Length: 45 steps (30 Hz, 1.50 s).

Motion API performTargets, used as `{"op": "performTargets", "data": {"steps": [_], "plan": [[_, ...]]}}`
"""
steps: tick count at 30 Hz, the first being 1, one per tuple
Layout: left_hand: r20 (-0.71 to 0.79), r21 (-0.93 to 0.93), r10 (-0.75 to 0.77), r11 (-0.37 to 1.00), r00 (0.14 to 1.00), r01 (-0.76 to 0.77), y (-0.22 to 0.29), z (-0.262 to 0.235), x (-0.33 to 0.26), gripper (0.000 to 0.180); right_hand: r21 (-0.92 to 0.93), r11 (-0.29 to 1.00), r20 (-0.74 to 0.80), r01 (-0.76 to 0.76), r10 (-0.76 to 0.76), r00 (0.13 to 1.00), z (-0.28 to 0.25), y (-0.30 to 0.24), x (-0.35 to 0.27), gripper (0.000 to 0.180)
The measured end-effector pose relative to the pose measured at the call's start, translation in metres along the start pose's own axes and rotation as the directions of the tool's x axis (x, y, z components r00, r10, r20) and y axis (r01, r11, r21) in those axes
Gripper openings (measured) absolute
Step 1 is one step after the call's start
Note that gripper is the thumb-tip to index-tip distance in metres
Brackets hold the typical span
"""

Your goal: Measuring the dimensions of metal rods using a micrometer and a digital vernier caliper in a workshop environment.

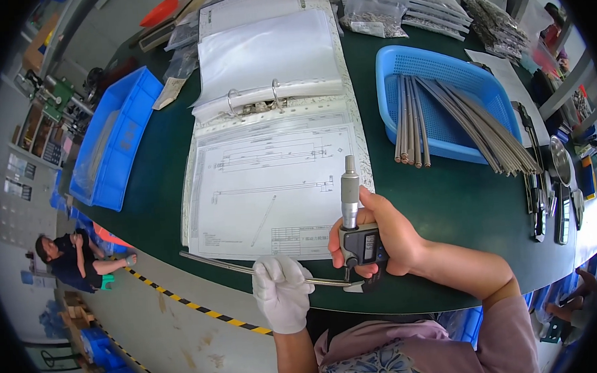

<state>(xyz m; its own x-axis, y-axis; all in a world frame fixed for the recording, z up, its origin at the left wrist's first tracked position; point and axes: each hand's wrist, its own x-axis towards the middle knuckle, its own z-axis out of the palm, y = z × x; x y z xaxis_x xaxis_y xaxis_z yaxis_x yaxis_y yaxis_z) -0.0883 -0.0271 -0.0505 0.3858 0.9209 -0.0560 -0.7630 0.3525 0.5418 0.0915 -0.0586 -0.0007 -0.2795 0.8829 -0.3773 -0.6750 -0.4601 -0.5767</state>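
Observation:
In a white glove, my left hand (281, 290) is closed round a thin metal rod (223, 261), which lies slantwise along the table's near edge. My bare right hand (397, 239) grips a digital micrometer (363, 240), its barrel pointing away from me and its small display facing up. The rod's right end reaches the jaws of the micrometer; whether they touch it is too small to tell. Just beyond both hands lies an open ring binder (283, 218) with a technical drawing in a clear sleeve.
Right of the binder, a blue plastic basket (438, 149) holds many similar rods (467, 120), jutting over its near rim. A blue bin (124, 145) stands left. Bagged small parts (374, 10) lie at the back, hand tools (534, 174) at the right. A person (73, 259) sits beyond the table's left edge.

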Motion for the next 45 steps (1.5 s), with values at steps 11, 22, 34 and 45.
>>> {"op": "performTargets", "data": {"steps": [11,22,34,45], "plan": [[-0.075,0.143,0.067,0.988,0.995,-0.056,0.000,-0.004,-0.002,0.033,-0.007,0.999,-0.011,-0.037,0.037,0.999,-0.001,0.004,0.002,0.070],[-0.144,0.281,0.180,0.950,0.973,-0.135,-0.005,-0.004,-0.004,0.044,-0.212,0.970,0.086,0.116,-0.100,0.991,0.002,0.005,-0.004,0.072],[-0.299,0.449,0.248,0.889,0.922,-0.093,-0.007,0.013,-0.002,0.043,-0.115,0.984,0.070,0.138,-0.131,0.989,0.005,0.007,-0.011,0.069],[-0.328,0.484,0.259,0.872,0.909,-0.074,-0.008,0.013,-0.002,0.046,-0.092,0.984,0.084,0.150,-0.143,0.986,0.004,0.007,-0.013,0.065]]}}
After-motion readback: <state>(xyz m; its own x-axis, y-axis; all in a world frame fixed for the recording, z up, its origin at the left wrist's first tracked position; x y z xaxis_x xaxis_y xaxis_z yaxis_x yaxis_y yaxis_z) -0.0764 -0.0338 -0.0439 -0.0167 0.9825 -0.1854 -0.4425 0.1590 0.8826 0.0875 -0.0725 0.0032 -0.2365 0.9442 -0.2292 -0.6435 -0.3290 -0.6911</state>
